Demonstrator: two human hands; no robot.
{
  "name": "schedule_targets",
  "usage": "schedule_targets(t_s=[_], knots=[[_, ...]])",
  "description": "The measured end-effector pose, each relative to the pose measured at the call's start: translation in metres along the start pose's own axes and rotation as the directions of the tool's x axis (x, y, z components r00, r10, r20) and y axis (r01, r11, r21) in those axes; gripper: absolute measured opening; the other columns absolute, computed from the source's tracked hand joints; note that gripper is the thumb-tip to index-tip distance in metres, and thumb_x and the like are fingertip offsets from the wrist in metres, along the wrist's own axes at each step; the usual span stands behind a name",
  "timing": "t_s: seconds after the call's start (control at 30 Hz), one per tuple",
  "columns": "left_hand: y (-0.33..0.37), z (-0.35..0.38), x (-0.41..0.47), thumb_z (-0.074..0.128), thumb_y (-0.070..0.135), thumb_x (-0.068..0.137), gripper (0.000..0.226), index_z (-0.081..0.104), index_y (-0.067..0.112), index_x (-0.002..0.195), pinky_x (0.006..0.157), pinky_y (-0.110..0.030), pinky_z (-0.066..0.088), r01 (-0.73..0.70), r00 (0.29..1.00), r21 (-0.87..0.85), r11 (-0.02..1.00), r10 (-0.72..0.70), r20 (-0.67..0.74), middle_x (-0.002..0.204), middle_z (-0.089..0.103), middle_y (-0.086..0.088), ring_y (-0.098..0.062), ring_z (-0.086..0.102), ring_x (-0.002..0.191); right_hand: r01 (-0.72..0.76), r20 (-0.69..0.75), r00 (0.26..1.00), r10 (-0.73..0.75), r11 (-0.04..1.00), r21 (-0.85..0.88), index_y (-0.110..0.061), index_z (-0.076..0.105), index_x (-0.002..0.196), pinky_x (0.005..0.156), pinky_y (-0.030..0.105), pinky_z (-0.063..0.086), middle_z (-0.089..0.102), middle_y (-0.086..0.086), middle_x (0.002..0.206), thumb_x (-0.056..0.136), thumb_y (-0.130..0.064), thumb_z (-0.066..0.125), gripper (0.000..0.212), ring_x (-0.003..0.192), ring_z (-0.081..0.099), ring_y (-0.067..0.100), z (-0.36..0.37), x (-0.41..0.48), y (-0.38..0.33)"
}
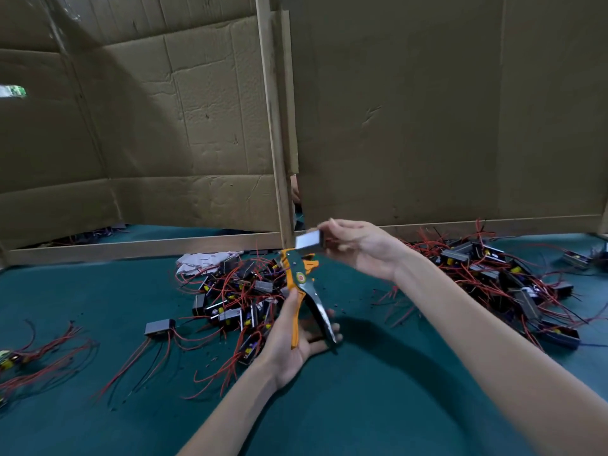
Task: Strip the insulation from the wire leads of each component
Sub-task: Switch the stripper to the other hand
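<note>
The small grey component (309, 240) is up in the air just above the head of the orange wire stripper (301, 279), pinched between the fingers of the right hand (358, 248), and it is too blurred for me to see where its leads hang. The left hand (292, 337) is wrapped around the stripper's handles, which stand spread, so I'd judge the tool is waiting for a lead. To do this well I would steady the component, feed one lead squarely into the head and squeeze once, keeping clear of the tangled pile of components (237, 297) on the green table (362, 406).
</note>
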State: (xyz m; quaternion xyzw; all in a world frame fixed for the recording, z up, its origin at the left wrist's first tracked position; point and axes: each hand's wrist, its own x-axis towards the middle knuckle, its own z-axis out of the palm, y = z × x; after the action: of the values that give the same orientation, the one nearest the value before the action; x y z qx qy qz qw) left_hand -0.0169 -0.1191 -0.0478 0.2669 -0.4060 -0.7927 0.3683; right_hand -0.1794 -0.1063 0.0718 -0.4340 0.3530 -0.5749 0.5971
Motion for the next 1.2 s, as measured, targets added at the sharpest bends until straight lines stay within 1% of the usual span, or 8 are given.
schedule_targets(t_s=[0.1,0.23,0.4,0.53,0.7,0.8,0.97,1.2], knots=[[0.009,-0.015,0.005,0.051,0.056,0.08,0.061,0.057,0.004,0.11,0.085,-0.053,0.054,-0.045,0.997,0.007,0.999,0.046,-0.066,0.093,0.068,-0.018,-0.034,0.064,0.081,0.021,-0.09,0.996,-0.025,0.999,-0.046,0.004,0.064,0.096,0.083,0.025,0.056,0.068,0.015,0.096,0.091,0.011,0.046,0.02,0.088,0.065,0.021,-0.033,-0.025,0.013],[0.018,-0.032,0.01,0.043,0.056,0.09,0.059,0.054,0.005,0.117,0.078,-0.052,0.056,-0.08,0.992,-0.01,0.997,0.079,-0.102,0.097,0.067,-0.019,-0.034,0.064,0.082,0.089,-0.231,0.969,-0.088,0.996,-0.006,0.008,0.063,0.088,0.072,0.025,0.059,0.067,0.018,0.084,0.086,0.024,0.043,0.026,0.07,0.07,0.021,-0.053,-0.046,0.036],[0.016,-0.036,0.01,0.049,0.062,0.081,0.059,0.066,0.015,0.113,0.087,-0.067,0.045,0.021,0.997,-0.169,0.985,-0.009,0.072,0.107,0.067,-0.016,-0.035,0.058,0.094,0.13,-0.36,0.899,-0.249,0.937,-0.324,-0.001,0.068,0.097,0.069,0.018,0.055,0.063,0.005,0.074,0.091,0.011,0.053,0.02,0.065,0.063,0.013,-0.063,-0.056,0.058],[0.007,-0.03,0.012,0.047,0.059,0.084,0.055,0.067,0.017,0.114,0.091,-0.073,0.036,0.099,0.982,-0.25,0.963,-0.054,0.182,0.116,0.065,-0.017,-0.036,0.053,0.101,0.151,-0.389,0.853,-0.348,0.878,-0.455,-0.008,0.07,0.095,0.071,0.016,0.054,0.065,0.001,0.074,0.091,0.004,0.058,0.018,0.069,0.065,0.009,-0.068,-0.061,0.06],[0.003,-0.038,0.012,0.058,0.066,0.08,0.067,0.06,0.016,0.124,0.088,-0.06,0.045,0.084,0.976,-0.07,0.994,-0.067,0.207,0.118,0.061,-0.019,-0.037,0.06,0.093,0.079,-0.284,0.934,-0.216,0.901,-0.427,-0.013,0.072,0.095,0.071,0.011,0.045,0.061,-0.002,0.072,0.096,-0.009,0.054,0.018,0.068,0.059,0.006,-0.064,-0.071,0.072],[0.002,-0.051,0.015,0.059,0.074,0.075,0.078,0.055,0.02,0.131,0.099,-0.066,0.037,0.11,0.977,0.09,0.99,-0.124,0.175,0.133,0.053,-0.021,-0.04,0.057,0.108,0.039,-0.236,0.955,-0.181,0.863,-0.504,-0.014,0.071,0.098,0.069,0.01,0.04,0.054,-0.003,0.064,0.098,-0.015,0.051,0.02,0.065,0.053,0.008,-0.06,-0.073,0.079],[0.007,-0.061,0.013,0.049,0.075,0.081,0.077,0.053,0.018,0.134,0.105,-0.064,0.032,0.201,0.966,0.092,0.975,-0.213,0.145,0.136,0.051,-0.022,-0.043,0.053,0.117,-0.034,-0.237,0.964,-0.118,0.834,-0.551,-0.013,0.071,0.082,0.057,0.012,0.035,0.048,-0.003,0.056,0.099,-0.014,0.05,0.027,0.056,0.042,0.008,-0.056,-0.079,0.077],[0.011,-0.043,-0.007,0.069,0.067,0.069,0.073,0.064,0.015,0.121,0.097,-0.057,0.043,0.134,0.972,0.118,0.984,-0.154,0.179,0.126,0.058,-0.024,-0.042,0.058,0.109,-0.078,-0.24,0.97,-0.039,0.885,-0.459,-0.01,0.057,0.068,0.063,0.029,0.028,0.04,0.004,0.06,0.094,-0.008,0.047,0.028,0.059,0.036,0.015,-0.05,-0.086,0.06]])
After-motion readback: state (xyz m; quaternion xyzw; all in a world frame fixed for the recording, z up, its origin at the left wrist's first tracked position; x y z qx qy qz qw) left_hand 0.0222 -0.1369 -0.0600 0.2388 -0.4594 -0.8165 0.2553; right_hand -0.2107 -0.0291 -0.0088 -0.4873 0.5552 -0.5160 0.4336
